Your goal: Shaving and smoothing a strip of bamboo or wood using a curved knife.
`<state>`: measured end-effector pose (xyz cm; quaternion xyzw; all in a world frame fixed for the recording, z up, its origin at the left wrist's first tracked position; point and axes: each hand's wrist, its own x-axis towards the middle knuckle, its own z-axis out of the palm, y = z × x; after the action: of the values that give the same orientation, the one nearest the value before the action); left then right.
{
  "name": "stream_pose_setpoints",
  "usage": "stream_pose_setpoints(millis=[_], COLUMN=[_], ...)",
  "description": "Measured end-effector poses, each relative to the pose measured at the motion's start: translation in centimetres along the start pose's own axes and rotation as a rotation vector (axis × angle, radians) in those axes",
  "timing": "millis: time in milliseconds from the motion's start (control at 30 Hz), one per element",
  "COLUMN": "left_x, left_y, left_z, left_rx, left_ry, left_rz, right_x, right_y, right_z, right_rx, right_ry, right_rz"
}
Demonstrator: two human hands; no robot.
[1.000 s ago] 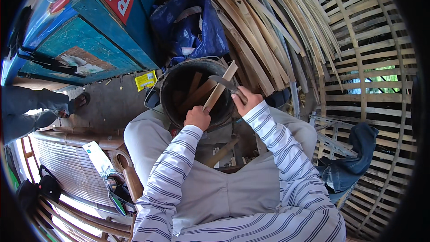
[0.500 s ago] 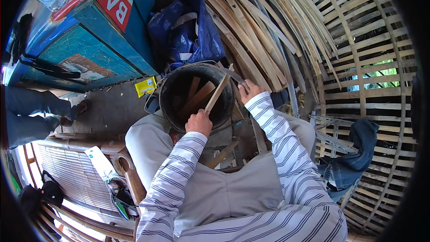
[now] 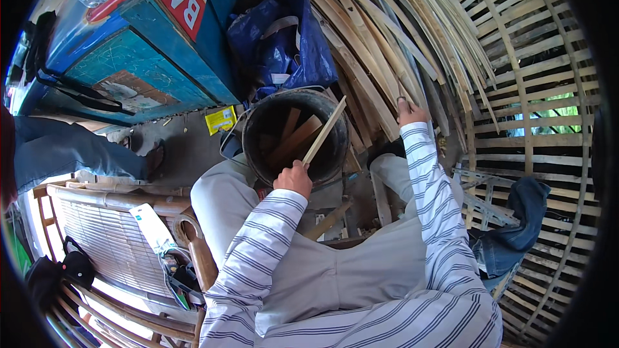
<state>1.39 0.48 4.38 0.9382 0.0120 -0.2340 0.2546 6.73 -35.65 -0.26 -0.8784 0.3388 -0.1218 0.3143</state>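
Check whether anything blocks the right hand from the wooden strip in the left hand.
Nothing visible does: the gap between the right hand and the wooden strip looks open. The left hand grips the strip's lower end; the stacked wood appears only beyond.

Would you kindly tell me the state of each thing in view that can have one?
Left hand, closed on wooden strip
Wooden strip, slanting over bucket
Right hand, curled, grip unclear
Bucket, open, wood pieces inside
Blue bag, open-topped
Yellow packet, lying on floor
Blue cloth, draped
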Motion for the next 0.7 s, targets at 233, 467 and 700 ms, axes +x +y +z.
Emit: stream_pose_setpoints(millis=[233, 467, 700], left_x=[1.9, 3.6, 4.3], left_y=[-0.4, -0.6, 0.5], left_z=[-1.8, -1.7, -2.9], left_rx=[-0.033, -0.548, -1.087], left_ry=[-0.153, -0.287, -0.331], left_rz=[-0.070, -0.146, 0.048], right_x=[-13.1, -13.3, -10.5], right_y=[-12.4, -13.6, -12.9], right_z=[-7.9, -6.1, -2.2], right_rx=[0.709, 0.857, 0.780], right_ry=[-0.560, -0.573, -0.524], right_rz=[0.453, 0.674, 0.528])
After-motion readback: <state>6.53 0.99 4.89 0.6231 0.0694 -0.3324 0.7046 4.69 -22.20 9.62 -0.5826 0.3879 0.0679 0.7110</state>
